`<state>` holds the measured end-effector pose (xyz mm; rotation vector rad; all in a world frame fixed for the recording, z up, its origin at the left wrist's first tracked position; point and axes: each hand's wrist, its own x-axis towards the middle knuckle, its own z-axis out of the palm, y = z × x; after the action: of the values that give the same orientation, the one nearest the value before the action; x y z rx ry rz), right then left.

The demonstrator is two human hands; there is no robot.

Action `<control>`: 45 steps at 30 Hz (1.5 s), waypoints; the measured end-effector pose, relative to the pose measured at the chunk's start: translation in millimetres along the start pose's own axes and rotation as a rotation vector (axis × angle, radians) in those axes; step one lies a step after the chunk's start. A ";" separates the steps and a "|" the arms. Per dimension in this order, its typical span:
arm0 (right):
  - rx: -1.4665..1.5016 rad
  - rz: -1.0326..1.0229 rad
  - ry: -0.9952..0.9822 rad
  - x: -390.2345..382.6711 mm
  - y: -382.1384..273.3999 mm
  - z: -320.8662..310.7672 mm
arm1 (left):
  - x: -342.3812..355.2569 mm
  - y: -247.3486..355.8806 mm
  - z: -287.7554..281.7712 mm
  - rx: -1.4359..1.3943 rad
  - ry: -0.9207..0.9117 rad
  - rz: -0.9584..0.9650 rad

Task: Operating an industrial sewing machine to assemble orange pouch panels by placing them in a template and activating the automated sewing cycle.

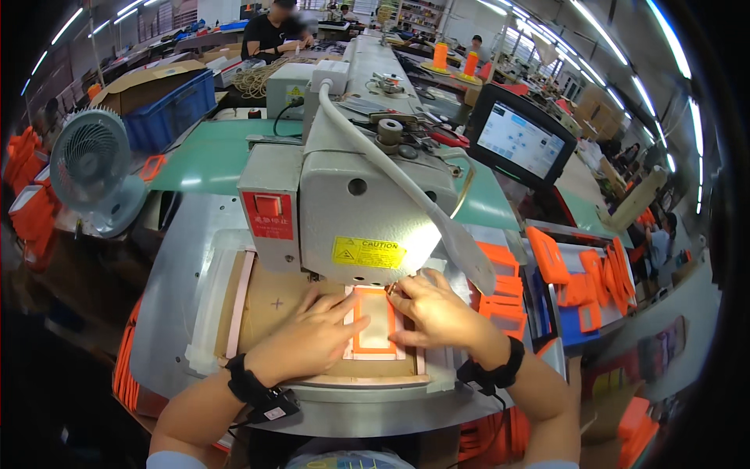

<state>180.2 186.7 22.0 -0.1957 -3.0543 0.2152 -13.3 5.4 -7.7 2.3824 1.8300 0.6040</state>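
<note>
Under the head of a grey industrial sewing machine (pixel 367 203) lies a flat rectangular piece with an orange border (pixel 375 351) and a pale middle. It sits in a pink-edged opening of a tan template board (pixel 269 301). My left hand (pixel 312 336) rests with spread fingers over the piece's left side, fingertips on its border. On the right side, my right hand (pixel 437 309) touches the border, thumb low and forefinger near the top corner, apart from each other. The forefinger's tip is close below the machine head, where small details are hard to make out. Both wrists wear black bands with cables.
A box with a red switch (pixel 269 205) is fixed at the machine's left. A screen (pixel 519 137) stands at the right, above trays of orange pieces (pixel 574 289). A fan (pixel 92 168) and blue crate (pixel 168 109) are at left. Another person (pixel 269 35) sits behind.
</note>
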 end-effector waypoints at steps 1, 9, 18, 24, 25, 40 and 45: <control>-0.015 0.020 -0.021 -2.8 -2.1 -1.3 | -1.4 -0.4 -2.4 -0.005 -0.041 0.020; -0.043 0.130 -0.268 7.4 -24.3 -10.2 | -10.9 20.8 -6.0 0.010 -0.085 0.058; 0.094 0.206 -0.188 -12.4 -16.2 8.7 | -6.6 31.1 -8.7 0.100 -0.051 0.096; 0.102 0.213 -0.152 -4.3 -25.9 3.3 | -5.3 43.7 -25.5 0.106 -0.028 0.097; 0.105 0.235 -0.175 -7.0 -25.9 0.7 | 0.5 45.7 -25.2 0.088 -0.039 0.106; 0.023 0.330 0.049 -24.3 -38.1 29.5 | -9.0 39.5 -15.0 0.063 -0.040 0.056; 0.196 0.226 0.277 -106.6 -108.9 -21.6 | -5.4 45.3 -21.7 -0.108 -0.091 -0.047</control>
<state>274.2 68.5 52.3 -0.5118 -2.7127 0.4567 19.2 -16.4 24.2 2.2534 1.7642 0.5639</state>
